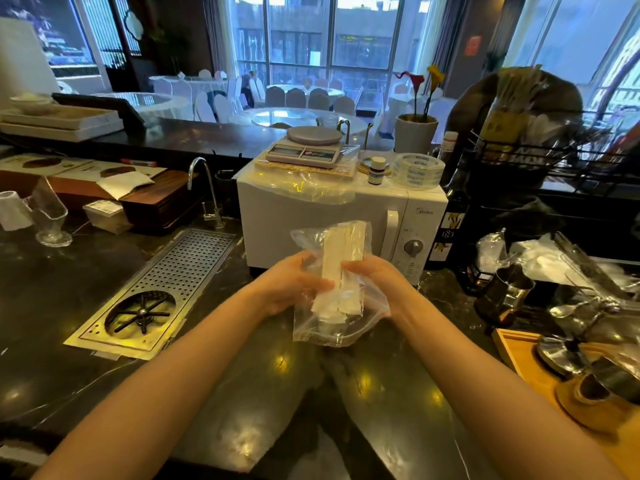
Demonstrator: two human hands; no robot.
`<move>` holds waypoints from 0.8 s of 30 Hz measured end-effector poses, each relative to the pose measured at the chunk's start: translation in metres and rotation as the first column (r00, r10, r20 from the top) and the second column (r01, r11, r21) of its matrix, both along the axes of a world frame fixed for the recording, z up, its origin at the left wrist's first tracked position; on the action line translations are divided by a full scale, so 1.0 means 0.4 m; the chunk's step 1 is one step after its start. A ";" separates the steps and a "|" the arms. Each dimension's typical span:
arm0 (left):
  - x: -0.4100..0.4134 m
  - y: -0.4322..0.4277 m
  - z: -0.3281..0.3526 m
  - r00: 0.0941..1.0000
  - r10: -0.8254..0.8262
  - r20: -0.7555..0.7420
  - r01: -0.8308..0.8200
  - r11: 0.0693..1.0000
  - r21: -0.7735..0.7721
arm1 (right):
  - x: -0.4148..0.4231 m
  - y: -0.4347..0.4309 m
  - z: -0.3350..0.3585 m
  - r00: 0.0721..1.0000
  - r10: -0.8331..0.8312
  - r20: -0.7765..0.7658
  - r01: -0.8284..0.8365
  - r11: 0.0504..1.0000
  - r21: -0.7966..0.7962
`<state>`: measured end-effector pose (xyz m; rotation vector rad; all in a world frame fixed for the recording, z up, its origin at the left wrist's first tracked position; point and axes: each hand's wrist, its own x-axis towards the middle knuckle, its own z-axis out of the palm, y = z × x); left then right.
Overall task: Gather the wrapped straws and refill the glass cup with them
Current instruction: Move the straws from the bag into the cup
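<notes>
A clear plastic bag (332,327) holding a bundle of white paper-wrapped straws (337,265) is held upright above the dark counter, in front of the microwave. My left hand (287,282) grips the bag's left side and my right hand (377,278) grips its right side, fingers pressed on the straws through the plastic. A slanted-rim glass cup (50,216) stands far left on the counter; I cannot tell whether it holds anything.
A white microwave (298,216) with a scale (308,147) on top stands right behind the bag. A perforated metal drain tray (159,289) lies left of it, with a tap (207,188) behind. Metal jugs (505,292), spoons and a wooden tray (540,368) crowd the right.
</notes>
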<state>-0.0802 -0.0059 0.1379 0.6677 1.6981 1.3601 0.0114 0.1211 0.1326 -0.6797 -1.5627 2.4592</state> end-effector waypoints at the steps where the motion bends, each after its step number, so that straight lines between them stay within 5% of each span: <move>1: -0.008 0.013 0.011 0.998 0.002 -0.063 -0.002 1.000 -0.006 | -0.010 0.010 0.011 1.000 -0.014 0.007 0.013 0.998 0.068; 6: -0.079 0.078 0.055 0.955 -0.051 -0.292 0.057 0.998 0.012 | -0.071 0.060 0.050 0.997 -0.063 -0.038 0.073 0.930 0.361; 12: -0.149 0.137 0.070 0.907 -0.107 -0.408 0.137 0.990 0.045 | -0.118 0.103 0.061 0.987 -0.092 -0.130 0.137 0.906 0.400; 24: -0.186 0.167 -0.029 0.921 -0.122 -0.370 0.140 0.990 0.021 | -0.133 0.117 -0.041 0.976 -0.150 -0.155 0.201 0.895 0.398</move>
